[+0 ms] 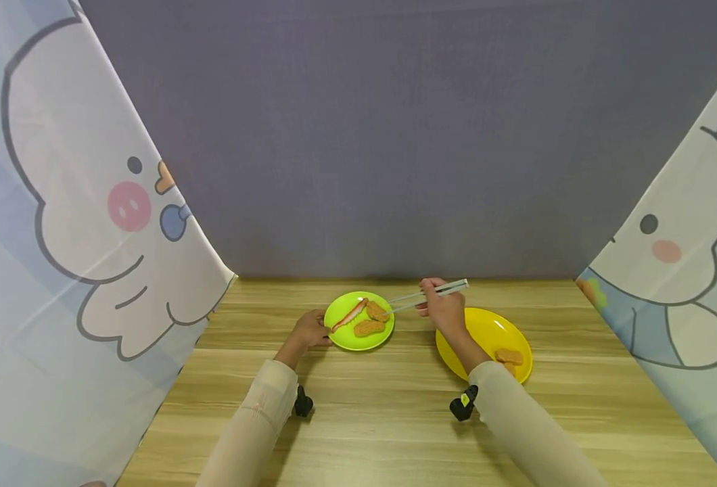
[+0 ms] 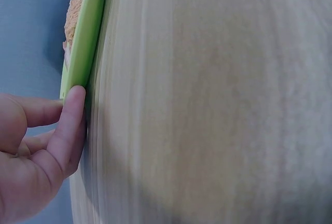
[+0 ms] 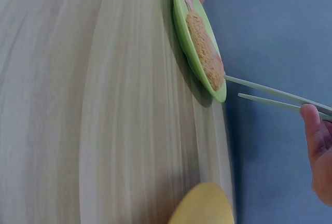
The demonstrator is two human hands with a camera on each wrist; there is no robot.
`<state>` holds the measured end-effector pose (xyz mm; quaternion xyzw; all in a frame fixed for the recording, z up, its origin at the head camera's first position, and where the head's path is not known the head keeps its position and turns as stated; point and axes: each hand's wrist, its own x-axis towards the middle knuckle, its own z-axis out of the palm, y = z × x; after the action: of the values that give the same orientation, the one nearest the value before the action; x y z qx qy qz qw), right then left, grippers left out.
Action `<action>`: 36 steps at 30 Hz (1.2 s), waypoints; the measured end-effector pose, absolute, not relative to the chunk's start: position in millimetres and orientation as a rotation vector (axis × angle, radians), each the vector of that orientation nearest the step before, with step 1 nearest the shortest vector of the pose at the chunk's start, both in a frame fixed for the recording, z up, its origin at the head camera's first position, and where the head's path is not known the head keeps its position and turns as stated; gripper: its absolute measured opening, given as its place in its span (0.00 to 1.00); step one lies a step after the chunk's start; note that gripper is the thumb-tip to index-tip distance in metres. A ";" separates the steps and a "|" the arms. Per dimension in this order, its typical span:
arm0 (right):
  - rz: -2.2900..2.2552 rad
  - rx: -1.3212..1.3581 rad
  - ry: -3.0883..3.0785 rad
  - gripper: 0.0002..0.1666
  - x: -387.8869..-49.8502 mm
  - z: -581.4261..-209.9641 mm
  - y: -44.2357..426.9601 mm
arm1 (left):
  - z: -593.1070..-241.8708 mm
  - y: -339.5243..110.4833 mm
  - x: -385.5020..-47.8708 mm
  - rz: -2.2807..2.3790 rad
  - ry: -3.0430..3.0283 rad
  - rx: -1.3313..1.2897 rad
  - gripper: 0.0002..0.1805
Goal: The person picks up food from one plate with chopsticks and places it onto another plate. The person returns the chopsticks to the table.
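My left hand (image 1: pixel 310 331) pinches the left rim of a lime-green plate (image 1: pixel 340 310), thumb above and fingers beneath, as the left wrist view shows. On this plate lie two breaded nuggets (image 1: pixel 369 328) and a red-and-white strip (image 1: pixel 349 315), perhaps a crab stick. A pair of pale chopsticks (image 1: pixel 452 287) is held in my right hand (image 1: pixel 445 312), their tips slightly parted. One tip reaches the upper right nugget (image 1: pixel 377 311); whether it grips anything cannot be told. In the right wrist view the other chopstick (image 3: pixel 270 101) ends short of the plate.
A larger yellow plate (image 1: pixel 486 325) stands at the right, partly under my right forearm, with breaded pieces (image 1: pixel 509 356) on it. The wood-grain table (image 1: pixel 371 419) meets a grey backdrop (image 1: pixel 358 169). Printed cloth walls (image 1: pixel 60 203) flank both sides.
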<state>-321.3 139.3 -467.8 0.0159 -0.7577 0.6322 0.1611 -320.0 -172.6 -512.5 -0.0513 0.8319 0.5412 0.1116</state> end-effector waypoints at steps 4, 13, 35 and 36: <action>1.795 0.041 -2.175 0.20 -318.2 -464.5 150.2 | -511.5 -172.2 -320.2 1.601 2.428 -0.149 0.32; 1.792 0.013 -2.224 0.22 -311.1 -458.1 176.9 | -510.2 -172.2 -320.7 1.587 2.443 -0.152 0.31; 1.630 0.037 -2.367 0.29 -284.4 -445.4 254.9 | -514.9 -173.3 -320.6 1.581 2.455 -0.145 0.31; 1.617 0.040 -2.378 0.29 -283.9 -445.5 258.4 | -515.0 -173.2 -320.9 1.579 2.457 -0.143 0.31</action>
<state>-283.9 258.4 -445.5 0.0137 -0.8195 0.5573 0.1326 -320.9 -173.2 -515.0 -0.0488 0.8352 0.5369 0.1084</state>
